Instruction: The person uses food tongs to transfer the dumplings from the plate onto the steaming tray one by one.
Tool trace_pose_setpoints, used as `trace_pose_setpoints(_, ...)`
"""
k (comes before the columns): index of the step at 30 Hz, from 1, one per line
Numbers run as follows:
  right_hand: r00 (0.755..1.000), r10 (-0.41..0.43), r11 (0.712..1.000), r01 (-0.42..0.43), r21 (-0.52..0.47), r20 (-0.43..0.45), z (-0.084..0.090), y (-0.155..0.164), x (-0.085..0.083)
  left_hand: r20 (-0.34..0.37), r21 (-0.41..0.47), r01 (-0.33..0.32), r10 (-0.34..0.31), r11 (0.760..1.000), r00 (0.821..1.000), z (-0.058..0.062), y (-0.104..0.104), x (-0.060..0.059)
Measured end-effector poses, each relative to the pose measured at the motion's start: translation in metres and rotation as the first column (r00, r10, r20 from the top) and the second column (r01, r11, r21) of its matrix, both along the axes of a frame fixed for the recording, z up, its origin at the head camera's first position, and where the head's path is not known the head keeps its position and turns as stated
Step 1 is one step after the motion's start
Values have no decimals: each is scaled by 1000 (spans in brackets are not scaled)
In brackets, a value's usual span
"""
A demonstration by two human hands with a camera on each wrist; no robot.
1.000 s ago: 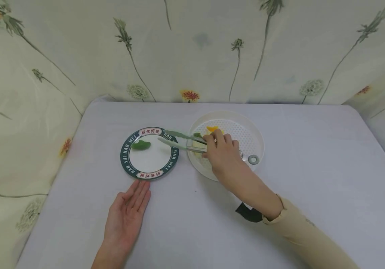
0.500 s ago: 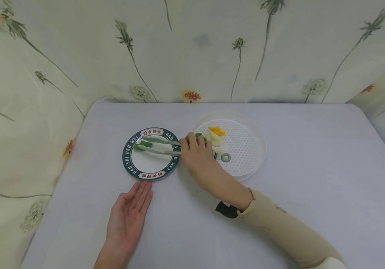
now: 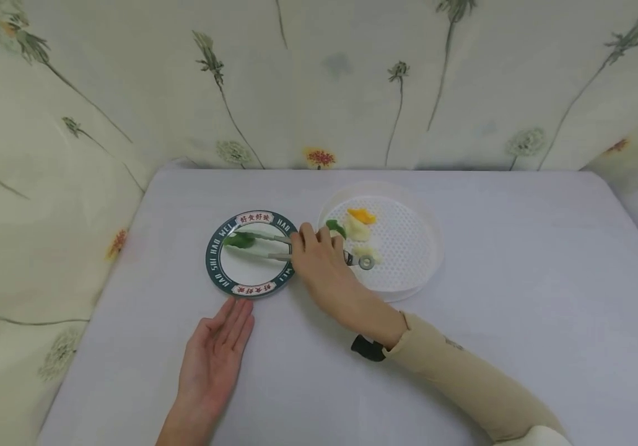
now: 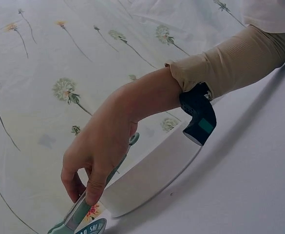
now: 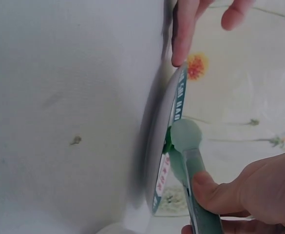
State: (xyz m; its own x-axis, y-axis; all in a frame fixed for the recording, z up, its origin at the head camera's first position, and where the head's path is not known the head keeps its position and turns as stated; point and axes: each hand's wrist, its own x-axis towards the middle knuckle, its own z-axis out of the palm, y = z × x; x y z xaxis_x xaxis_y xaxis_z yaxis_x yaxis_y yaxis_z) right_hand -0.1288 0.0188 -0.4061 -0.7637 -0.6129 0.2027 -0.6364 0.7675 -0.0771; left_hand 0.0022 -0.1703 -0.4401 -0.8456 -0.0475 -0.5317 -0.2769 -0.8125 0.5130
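Note:
My right hand (image 3: 321, 263) grips a pair of tongs (image 3: 281, 256) with pale green tips and metal arms, reaching left over a round plate (image 3: 212, 263). The plate has a dark green lettered rim. On its upper left lies a green leafy-looking piece (image 3: 238, 240), with the tong tips at it; whether they pinch it, I cannot tell. In the right wrist view the tips (image 5: 186, 134) stand right beside the green piece (image 5: 167, 140). My left hand (image 3: 213, 359) lies palm up, its straight fingers touching the plate's near edge.
Right of the plate stands a round white tray (image 3: 408, 248) with a dimpled floor. It holds a yellow piece (image 3: 362, 215), a pale piece (image 3: 357, 230) and a green piece (image 3: 336, 227). A flowered cloth (image 3: 319, 93) hangs behind the white table (image 3: 520, 279).
My right hand has moved left from above the white tray, bringing the tong tips over the plate to the green piece. The tips look closer together around it. My left hand stays at the plate's edge.

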Motion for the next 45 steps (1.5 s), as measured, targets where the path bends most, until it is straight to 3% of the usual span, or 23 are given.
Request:
trace_pose_setpoints(6, 1000, -9, 1000, 10, 23, -22, -4, 1, 2, -1, 8, -7, 7, 1000, 1000, -1, -1, 2)
trace_pose_setpoints(22, 999, -2, 1000, 2, -2, 42, 5, 13, 9, -33, -42, 21, -22, 999, 999, -3, 0, 0)
trace_pose_setpoints(45, 992, -75, 994, 83, -66, 106, 37, 64, 16, 7, -7, -3, 3, 1000, 1000, -4, -1, -2)
